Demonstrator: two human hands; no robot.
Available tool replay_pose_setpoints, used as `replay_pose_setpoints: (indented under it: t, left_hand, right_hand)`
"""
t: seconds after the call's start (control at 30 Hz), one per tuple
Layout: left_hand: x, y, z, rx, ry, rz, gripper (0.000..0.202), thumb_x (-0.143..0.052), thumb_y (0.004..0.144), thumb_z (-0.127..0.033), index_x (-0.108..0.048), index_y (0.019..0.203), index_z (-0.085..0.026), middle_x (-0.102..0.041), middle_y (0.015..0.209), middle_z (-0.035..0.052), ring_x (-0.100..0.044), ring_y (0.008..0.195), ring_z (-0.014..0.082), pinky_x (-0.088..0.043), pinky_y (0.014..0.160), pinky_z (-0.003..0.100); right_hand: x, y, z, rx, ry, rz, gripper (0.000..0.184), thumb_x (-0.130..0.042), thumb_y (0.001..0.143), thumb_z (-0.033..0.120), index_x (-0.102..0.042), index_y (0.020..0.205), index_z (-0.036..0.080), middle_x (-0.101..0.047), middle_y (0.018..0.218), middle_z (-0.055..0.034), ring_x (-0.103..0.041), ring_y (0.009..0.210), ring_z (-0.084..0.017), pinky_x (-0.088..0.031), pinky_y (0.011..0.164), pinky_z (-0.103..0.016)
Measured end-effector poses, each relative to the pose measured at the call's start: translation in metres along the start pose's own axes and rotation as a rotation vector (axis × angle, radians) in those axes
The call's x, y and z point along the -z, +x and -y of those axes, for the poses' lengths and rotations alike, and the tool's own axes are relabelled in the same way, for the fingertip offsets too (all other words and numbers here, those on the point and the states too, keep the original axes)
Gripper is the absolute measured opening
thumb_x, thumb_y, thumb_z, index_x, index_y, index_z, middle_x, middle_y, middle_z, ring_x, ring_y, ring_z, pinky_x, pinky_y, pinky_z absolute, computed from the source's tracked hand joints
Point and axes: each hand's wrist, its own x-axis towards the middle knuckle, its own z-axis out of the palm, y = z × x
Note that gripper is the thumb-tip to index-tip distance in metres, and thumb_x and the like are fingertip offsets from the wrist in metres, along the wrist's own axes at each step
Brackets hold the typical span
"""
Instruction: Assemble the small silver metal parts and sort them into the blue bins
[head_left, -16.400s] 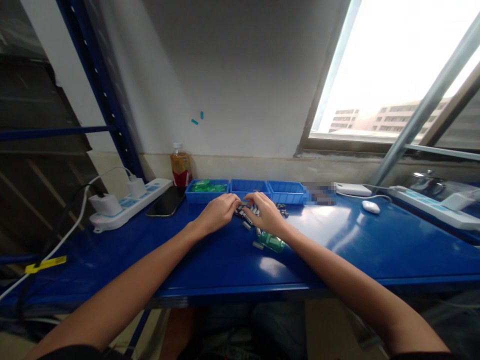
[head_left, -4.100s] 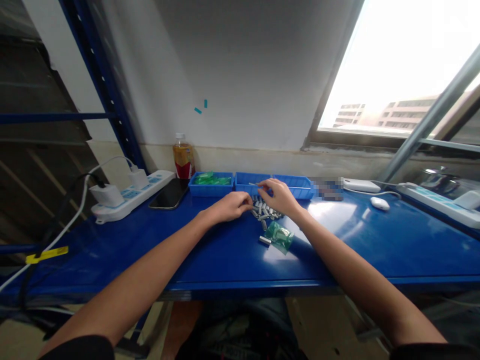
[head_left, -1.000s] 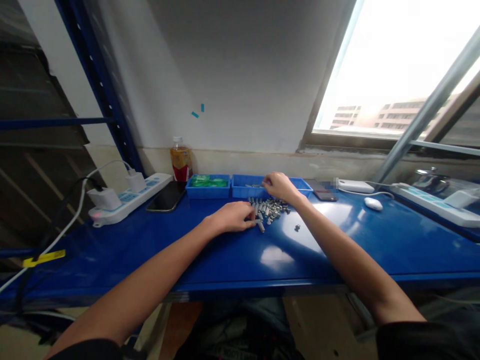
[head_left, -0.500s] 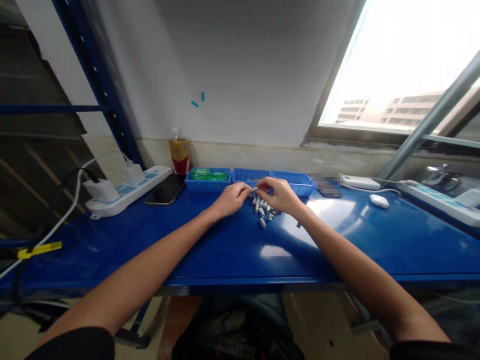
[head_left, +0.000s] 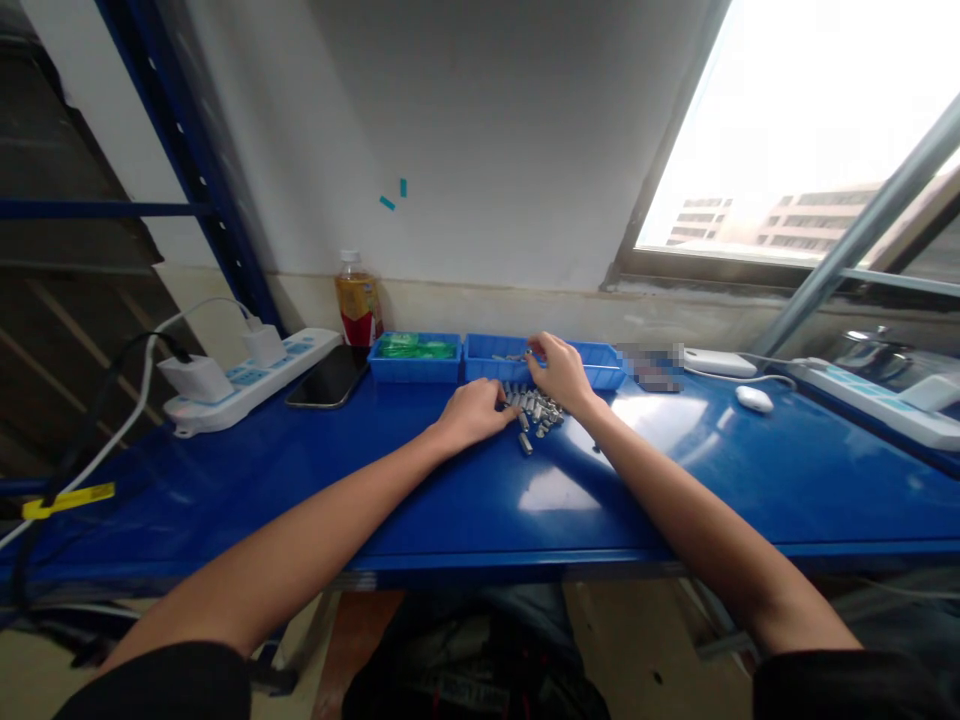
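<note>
A pile of small silvery metal cylinders point(head_left: 525, 443) lies on the blue table in front of the bins. At the pile's left edge is my left hand point(head_left: 474, 412), its thumb and fingers apart beside the cylinders. My right hand point(head_left: 561, 372) is raised over the middle blue bin point(head_left: 480, 371), near its right end. Its fingertips are pinched on a small metal part point(head_left: 529, 351), which is mostly hidden by the fingers. A few small metal pieces point(head_left: 508, 357) lie inside that bin.
Left of it stands a blue bin point(head_left: 414, 371) with green packets; another blue bin point(head_left: 606, 372) is on the right. A drink bottle point(head_left: 358, 300), phone point(head_left: 328, 377) and power strip point(head_left: 247, 385) are at left. A white earbud case point(head_left: 754, 399) lies at right.
My hands were together above the pile around a small metal cylinder. Since then, my right hand has moved up over the middle bin, and my left hand has lowered to the pile.
</note>
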Motion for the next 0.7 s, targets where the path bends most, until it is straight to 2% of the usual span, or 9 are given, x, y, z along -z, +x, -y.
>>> replay_pose_setpoints:
  t: [0.1,0.17,0.33,0.4,0.53,0.7]
  left_hand:
    - [0.004,-0.001,0.001,0.04,0.072,0.054,0.023,-0.052,0.081,-0.038,-0.066,0.082,-0.02,-0.071,0.087,0.0081,-0.066,0.083,0.0245,-0.047,0.068,0.03]
    - [0.009,-0.003,0.002,0.053,0.127,0.059,0.022,-0.05,0.081,-0.034,-0.067,0.081,-0.021,-0.071,0.087,0.008,-0.066,0.083,0.0259,-0.047,0.068,0.031]
    - [0.025,-0.013,0.002,-0.022,0.209,0.115,0.023,-0.051,0.08,-0.037,-0.069,0.083,-0.022,-0.071,0.09,0.0099,-0.066,0.085,0.0282,-0.048,0.068,0.032]
    - [0.028,-0.014,0.003,-0.035,0.222,0.14,0.022,-0.054,0.078,-0.038,-0.068,0.082,-0.022,-0.071,0.091,0.01,-0.066,0.086,0.028,-0.047,0.068,0.031]
    - [0.027,-0.009,0.013,-0.034,0.134,0.155,0.02,-0.054,0.078,-0.036,-0.067,0.083,-0.022,-0.071,0.091,0.0087,-0.066,0.086,0.0271,-0.047,0.067,0.03]
    - [0.021,0.002,0.024,-0.036,-0.139,0.128,0.024,-0.049,0.084,-0.033,-0.066,0.087,-0.017,-0.07,0.087,0.007,-0.065,0.079,0.0208,-0.047,0.067,0.027]
  right_hand:
    - [0.001,-0.003,0.0,0.038,-0.04,0.007,0.018,-0.049,0.082,0.023,-0.061,0.093,0.016,-0.063,0.091,-0.01,-0.056,0.089,-0.022,-0.042,0.082,-0.033]
    - [0.007,-0.01,0.007,0.104,-0.018,0.078,0.016,-0.048,0.082,0.022,-0.062,0.089,0.016,-0.062,0.088,-0.009,-0.055,0.086,-0.021,-0.042,0.08,-0.031]
    - [0.018,-0.028,0.035,0.318,0.087,0.48,0.013,-0.054,0.078,0.018,-0.063,0.087,0.017,-0.063,0.084,-0.006,-0.055,0.083,-0.019,-0.041,0.078,-0.029]
    - [0.015,-0.031,0.041,0.36,0.087,0.562,0.012,-0.056,0.076,0.014,-0.063,0.086,0.016,-0.063,0.085,-0.0071,-0.055,0.085,-0.02,-0.041,0.079,-0.029]
    - [0.004,-0.033,0.04,0.31,0.086,0.526,0.013,-0.055,0.076,0.013,-0.059,0.089,0.015,-0.062,0.087,-0.0086,-0.054,0.085,-0.02,-0.041,0.078,-0.03]
    - [0.002,-0.029,0.031,0.248,0.158,0.395,0.011,-0.051,0.077,0.013,-0.056,0.087,0.017,-0.06,0.082,-0.0036,-0.054,0.077,-0.016,-0.04,0.072,-0.025]
